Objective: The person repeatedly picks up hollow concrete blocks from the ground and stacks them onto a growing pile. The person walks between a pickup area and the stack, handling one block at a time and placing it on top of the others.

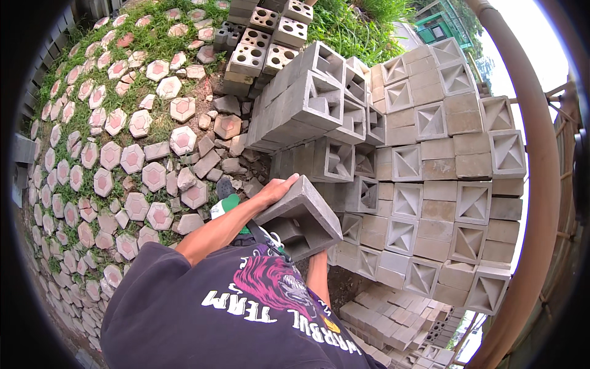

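A grey concrete vent block (pixel 313 206) with a hollow, angled inside is held tilted in front of my body. My left hand (pixel 278 190) grips its upper left edge, fingers curled over the rim. At the block's lower edge is my right hand (pixel 318 259), mostly hidden behind it; only the wrist and a little of the hand show. Close beyond the held block stands a stack of similar vent blocks (pixel 295 101), their open faces turned to the right.
A tall wall of vent blocks (pixel 424 166) rises on the right, beside a thick brown pole (pixel 534 178). Blocks with round holes (pixel 264 46) are piled at the far side. Hexagonal pavers (pixel 132 158) lie in grass on the left, with broken rubble (pixel 209 163) near my feet.
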